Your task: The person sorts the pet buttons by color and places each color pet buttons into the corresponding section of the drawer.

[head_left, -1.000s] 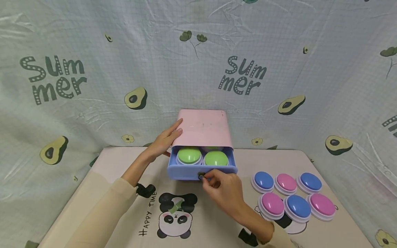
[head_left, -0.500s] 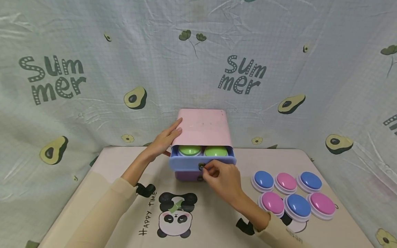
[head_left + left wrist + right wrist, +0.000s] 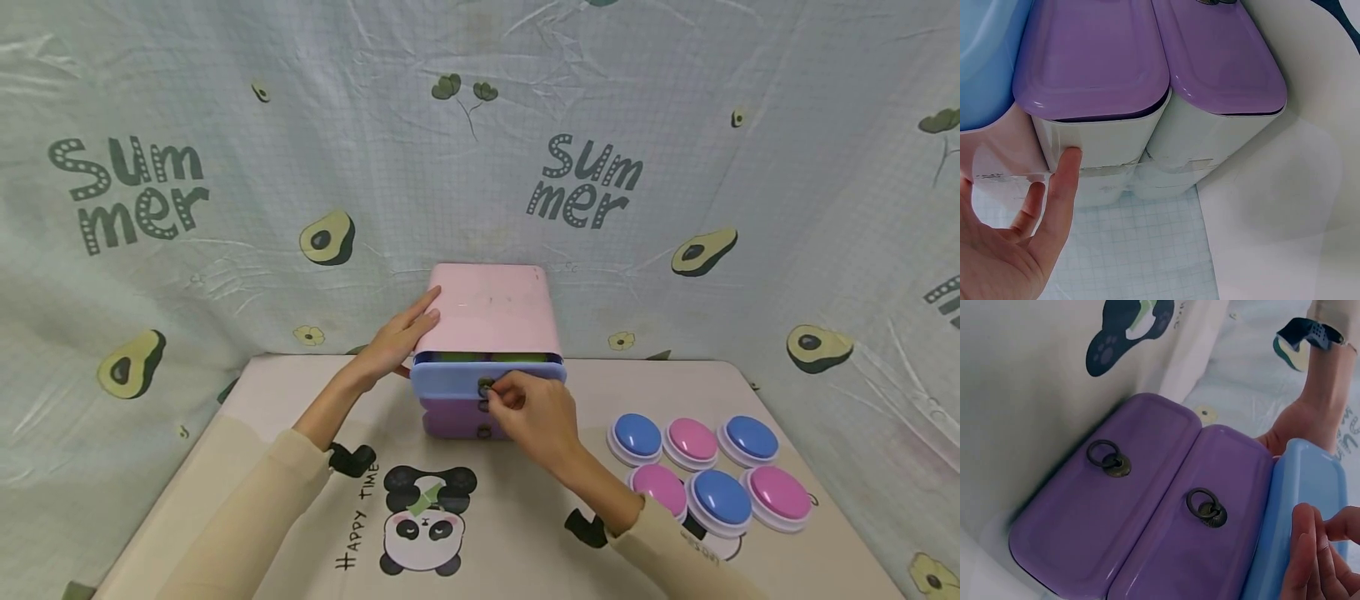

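A small chest of drawers with a pink top (image 3: 491, 308) stands at the back of the table. Its upper blue drawer (image 3: 446, 381) sticks out slightly, with thin green strips showing in the gap above its front. My right hand (image 3: 536, 417) pinches the metal ring pull (image 3: 485, 386) on that drawer; in the right wrist view the fingers hide it. My left hand (image 3: 390, 346) rests against the chest's left side with fingers extended; in the left wrist view a fingertip (image 3: 1071, 156) touches the white casing. Two purple drawers (image 3: 1110, 500) below sit pushed in, with ring pulls hanging.
Several round push buttons, blue (image 3: 720, 498) and pink (image 3: 780, 493), stand on white bases at the table's right. A panda print (image 3: 423, 533) marks the tabletop (image 3: 300, 533) in front of the chest. A patterned curtain (image 3: 480, 183) hangs close behind.
The blue drawer has slid back into the chest, pushed by my right hand on its ring pull. Two green push buttons inside are now almost covered. My left hand has stayed in place.
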A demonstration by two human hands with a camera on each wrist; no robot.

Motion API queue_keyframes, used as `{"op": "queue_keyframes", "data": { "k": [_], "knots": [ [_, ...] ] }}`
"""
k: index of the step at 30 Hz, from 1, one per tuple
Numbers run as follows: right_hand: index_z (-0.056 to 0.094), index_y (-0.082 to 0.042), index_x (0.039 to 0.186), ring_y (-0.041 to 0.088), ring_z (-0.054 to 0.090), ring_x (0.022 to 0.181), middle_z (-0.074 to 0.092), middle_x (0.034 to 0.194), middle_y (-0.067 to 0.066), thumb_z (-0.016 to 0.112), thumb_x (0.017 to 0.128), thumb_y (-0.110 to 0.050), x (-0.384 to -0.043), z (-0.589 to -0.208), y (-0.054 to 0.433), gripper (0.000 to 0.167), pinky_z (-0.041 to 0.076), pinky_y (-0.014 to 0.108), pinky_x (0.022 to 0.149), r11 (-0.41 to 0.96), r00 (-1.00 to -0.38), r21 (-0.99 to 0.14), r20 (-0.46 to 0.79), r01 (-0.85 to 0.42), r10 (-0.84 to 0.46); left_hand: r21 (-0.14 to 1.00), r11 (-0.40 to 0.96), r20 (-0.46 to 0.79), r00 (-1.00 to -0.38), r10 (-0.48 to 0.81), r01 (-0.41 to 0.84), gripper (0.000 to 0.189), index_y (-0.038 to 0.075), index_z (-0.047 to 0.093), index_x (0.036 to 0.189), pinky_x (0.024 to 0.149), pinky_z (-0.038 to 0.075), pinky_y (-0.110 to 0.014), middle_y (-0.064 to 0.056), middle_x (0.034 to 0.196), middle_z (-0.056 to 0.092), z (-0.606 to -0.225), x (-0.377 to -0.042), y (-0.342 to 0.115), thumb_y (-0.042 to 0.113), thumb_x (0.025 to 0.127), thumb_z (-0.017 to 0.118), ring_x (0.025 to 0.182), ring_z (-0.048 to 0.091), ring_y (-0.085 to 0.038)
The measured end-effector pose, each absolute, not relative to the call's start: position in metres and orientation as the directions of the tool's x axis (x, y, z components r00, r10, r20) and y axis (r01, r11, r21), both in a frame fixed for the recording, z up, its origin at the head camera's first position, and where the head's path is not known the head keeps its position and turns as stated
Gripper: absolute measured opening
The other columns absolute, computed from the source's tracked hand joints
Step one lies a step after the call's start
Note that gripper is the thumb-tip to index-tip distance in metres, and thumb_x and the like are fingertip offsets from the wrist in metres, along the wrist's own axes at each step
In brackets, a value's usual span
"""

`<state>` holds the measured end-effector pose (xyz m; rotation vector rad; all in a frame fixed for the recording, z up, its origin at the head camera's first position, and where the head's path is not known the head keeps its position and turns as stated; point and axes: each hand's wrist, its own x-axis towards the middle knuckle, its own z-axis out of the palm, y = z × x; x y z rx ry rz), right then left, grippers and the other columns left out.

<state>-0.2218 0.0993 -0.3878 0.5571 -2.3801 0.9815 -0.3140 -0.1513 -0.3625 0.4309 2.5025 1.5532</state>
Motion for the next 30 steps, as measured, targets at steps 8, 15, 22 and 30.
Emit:
{"op": "queue_keyframes", "data": {
  "k": [8,15,22,30],
  "knots": [
    [0.078,-0.011,0.083,0.004,0.064,0.058,0.073,0.067,-0.006,0.077,0.084,-0.014,-0.230,-0.386,0.098,0.004,0.044,0.018,0.050,0.664,-0.800,-0.530,0.572,-0.528,-0.180,0.890,0.425,0.019,-0.945,0.328,0.165,0.062,0.051,0.017,0.163,0.073,0.063,-0.058,-0.010,0.173,0.022,-0.365,-0.315,-0.151,0.061,0.106,0.039,0.138,0.051,-0.049],
    [0.080,-0.014,0.084,0.005,0.065,0.060,0.074,0.069,-0.007,0.077,0.085,-0.017,-0.237,-0.386,0.098,0.004,0.046,0.020,0.052,0.685,-0.810,-0.527,0.564,-0.502,-0.160,0.898,0.412,0.010,-0.943,0.333,0.155,0.061,0.051,0.016,0.162,0.074,0.063,-0.060,-0.009,0.174,0.018,-0.364,-0.314,-0.151,0.059,0.107,0.039,0.137,0.051,-0.051],
    [0.080,-0.016,0.082,0.006,0.065,0.060,0.075,0.069,-0.006,0.078,0.086,-0.018,-0.245,-0.386,0.098,0.005,0.046,0.021,0.050,0.684,-0.808,-0.530,0.568,-0.502,-0.153,0.898,0.411,0.012,-0.945,0.327,0.154,0.060,0.052,0.017,0.162,0.070,0.064,-0.055,-0.007,0.174,0.017,-0.364,-0.314,-0.151,0.059,0.107,0.039,0.137,0.051,-0.050],
    [0.081,-0.016,0.085,0.006,0.064,0.059,0.075,0.070,-0.005,0.079,0.088,-0.019,-0.246,-0.387,0.100,0.005,0.044,0.020,0.049,0.687,-0.809,-0.518,0.561,-0.509,-0.176,0.899,0.408,0.016,-0.946,0.324,0.155,0.061,0.052,0.018,0.162,0.069,0.065,-0.053,-0.008,0.174,0.018,-0.362,-0.314,-0.151,0.061,0.106,0.040,0.137,0.052,-0.051]
  ]
}}
